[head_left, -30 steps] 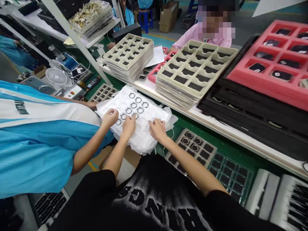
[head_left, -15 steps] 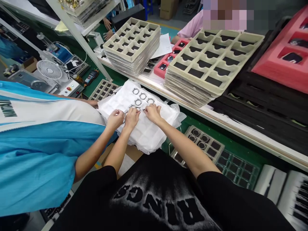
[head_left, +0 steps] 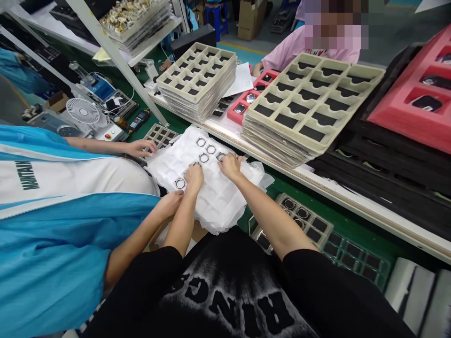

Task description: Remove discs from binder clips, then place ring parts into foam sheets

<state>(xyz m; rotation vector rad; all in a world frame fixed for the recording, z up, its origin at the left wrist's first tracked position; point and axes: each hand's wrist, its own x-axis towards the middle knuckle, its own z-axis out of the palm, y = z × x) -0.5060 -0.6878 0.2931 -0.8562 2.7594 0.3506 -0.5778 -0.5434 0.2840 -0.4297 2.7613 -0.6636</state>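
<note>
Several thin round metal rings, like watch cases, lie on a white sheet-covered tray [head_left: 218, 206] with faint square hollows. My right hand [head_left: 230, 165] has its fingertips closed on a ring [head_left: 221, 157] at the tray's right side. My left hand [head_left: 195, 177] is closed, fingertips down on the sheet; its fingers mostly hide whatever is under them. Nearby lie another ring [head_left: 180, 183], towards the lower left, and a ring [head_left: 203, 157] just above the left hand.
At left stands a co-worker in a blue jacket [head_left: 70, 244], one hand [head_left: 143, 148] by the tray, the other [head_left: 172, 203] against my left forearm. Stacked beige trays [head_left: 310, 103] stand on the shelf ahead. A tray of rings [head_left: 317, 230] lies right of my right arm.
My right hand has moved right and up onto a ring. The co-worker's near hand has drawn back from the rings towards my forearm, and their other hand now shows. The view has tilted upward.
</note>
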